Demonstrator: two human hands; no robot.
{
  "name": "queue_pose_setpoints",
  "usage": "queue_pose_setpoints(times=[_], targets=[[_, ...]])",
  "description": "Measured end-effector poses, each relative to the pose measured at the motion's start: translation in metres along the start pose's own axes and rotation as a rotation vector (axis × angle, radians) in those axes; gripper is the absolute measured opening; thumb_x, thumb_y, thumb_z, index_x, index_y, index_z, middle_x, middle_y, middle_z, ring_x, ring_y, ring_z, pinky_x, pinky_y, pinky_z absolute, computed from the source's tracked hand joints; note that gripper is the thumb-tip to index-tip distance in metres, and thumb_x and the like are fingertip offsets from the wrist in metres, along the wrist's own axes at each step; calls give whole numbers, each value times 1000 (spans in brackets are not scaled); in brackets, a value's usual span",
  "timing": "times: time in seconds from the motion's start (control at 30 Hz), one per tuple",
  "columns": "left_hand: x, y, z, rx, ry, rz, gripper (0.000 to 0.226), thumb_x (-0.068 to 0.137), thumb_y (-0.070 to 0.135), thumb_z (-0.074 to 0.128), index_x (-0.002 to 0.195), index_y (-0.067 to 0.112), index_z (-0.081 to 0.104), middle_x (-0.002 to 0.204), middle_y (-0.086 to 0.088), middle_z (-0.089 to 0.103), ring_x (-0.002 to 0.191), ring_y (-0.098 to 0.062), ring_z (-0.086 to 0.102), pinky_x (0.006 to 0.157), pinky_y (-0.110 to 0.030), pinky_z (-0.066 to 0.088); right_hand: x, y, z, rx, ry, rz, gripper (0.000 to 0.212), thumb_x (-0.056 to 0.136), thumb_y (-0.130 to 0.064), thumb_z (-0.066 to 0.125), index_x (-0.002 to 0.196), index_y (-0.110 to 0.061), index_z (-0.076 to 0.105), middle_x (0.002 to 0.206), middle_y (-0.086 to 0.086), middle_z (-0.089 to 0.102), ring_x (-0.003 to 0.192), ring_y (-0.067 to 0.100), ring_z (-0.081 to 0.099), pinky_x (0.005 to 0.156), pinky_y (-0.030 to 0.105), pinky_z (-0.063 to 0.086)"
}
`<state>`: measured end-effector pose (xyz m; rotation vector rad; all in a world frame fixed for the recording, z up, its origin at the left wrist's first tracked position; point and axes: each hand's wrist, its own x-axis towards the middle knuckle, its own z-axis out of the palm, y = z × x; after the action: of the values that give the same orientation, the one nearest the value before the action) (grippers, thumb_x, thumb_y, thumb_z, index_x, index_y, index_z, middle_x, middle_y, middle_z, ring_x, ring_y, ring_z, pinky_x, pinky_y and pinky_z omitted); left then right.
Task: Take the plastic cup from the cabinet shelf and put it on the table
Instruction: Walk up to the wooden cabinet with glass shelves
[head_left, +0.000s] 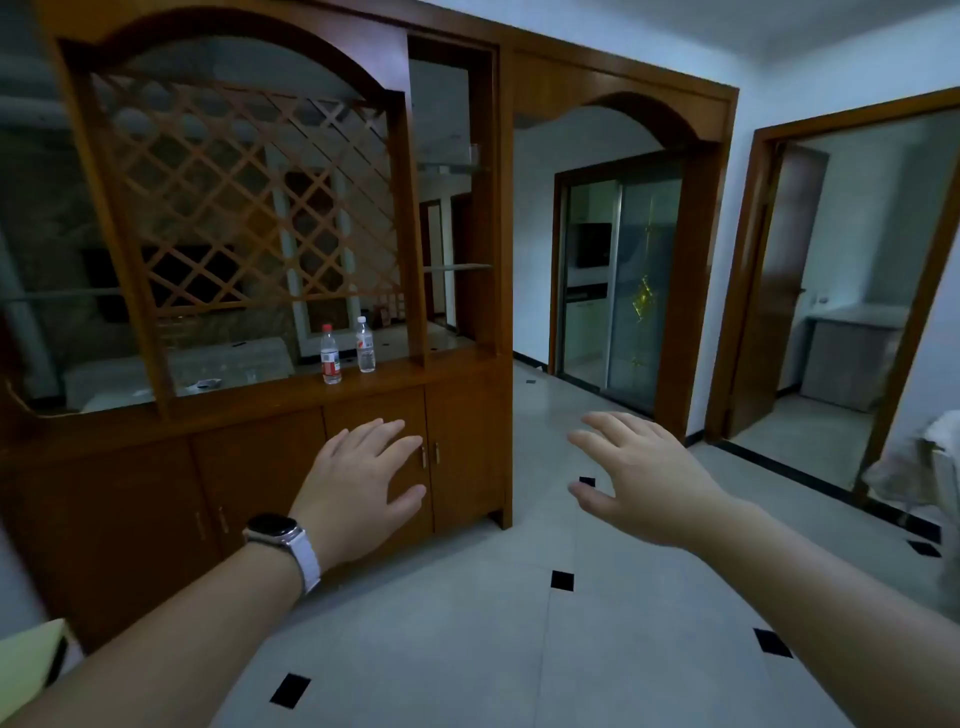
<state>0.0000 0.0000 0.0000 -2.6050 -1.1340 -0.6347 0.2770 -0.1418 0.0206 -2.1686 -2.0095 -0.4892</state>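
A small clear plastic cup (474, 154) stands on the upper glass shelf (453, 167) in the narrow right bay of a tall wooden cabinet (457, 405). Both my hands are held out low in front of me, far below that shelf. My left hand (358, 480), with a watch on its wrist, hovers in front of the cabinet's lower doors, fingers spread and empty. My right hand (636, 470) floats over the tiled floor to the right of the cabinet, fingers apart and empty. No table is clearly in view.
Two water bottles (330, 354) (365, 344) stand on the cabinet's counter ledge. A second glass shelf (457, 267) sits below the cup's shelf. An arched passage beside the cabinet leads to a sliding glass door (618, 291). An open doorway (831, 291) is at the right.
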Motion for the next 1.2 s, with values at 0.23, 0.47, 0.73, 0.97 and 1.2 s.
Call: queue_pose_setpoints(times=[0.23, 0.47, 0.73, 0.97, 1.2], targets=[[21, -4, 27, -37, 27, 5, 57, 89, 55, 45, 140, 31, 39, 152, 1, 38, 143, -22, 27, 115, -46, 20, 37, 5, 25, 28, 30, -47, 67, 89, -63, 36, 147, -32, 28, 156, 0, 33, 143, 20, 25, 114, 37, 18], [80, -42, 86, -44, 6, 6, 54, 89, 53, 49, 138, 31, 43, 150, 1, 42, 141, -23, 31, 113, -46, 22, 109, 12, 69, 43, -17, -34, 67, 89, -63, 36, 147, -32, 28, 156, -1, 33, 144, 21, 24, 115, 38, 17], [194, -110, 166, -141, -33, -4, 55, 89, 55, 44, 139, 33, 40, 153, 3, 38, 143, -21, 27, 114, -44, 19, 237, 37, 108, 11, -77, 26, 66, 90, -62, 37, 148, -30, 28, 157, -1, 31, 144, 20, 23, 116, 38, 17], [288, -153, 207, -179, -26, 31, 58, 88, 56, 40, 141, 33, 38, 153, 3, 37, 143, -20, 26, 114, -43, 20, 329, 59, 132, -1, -63, 78, 67, 90, -62, 38, 148, -31, 28, 157, -2, 31, 144, 19, 23, 116, 38, 19], [360, -166, 253, -180, -31, 79, 57, 87, 55, 41, 140, 33, 39, 151, 4, 40, 142, -19, 29, 114, -42, 21, 397, 103, 161, 3, -50, 81, 65, 89, -61, 40, 147, -30, 30, 153, -3, 36, 140, 18, 30, 113, 36, 26]])
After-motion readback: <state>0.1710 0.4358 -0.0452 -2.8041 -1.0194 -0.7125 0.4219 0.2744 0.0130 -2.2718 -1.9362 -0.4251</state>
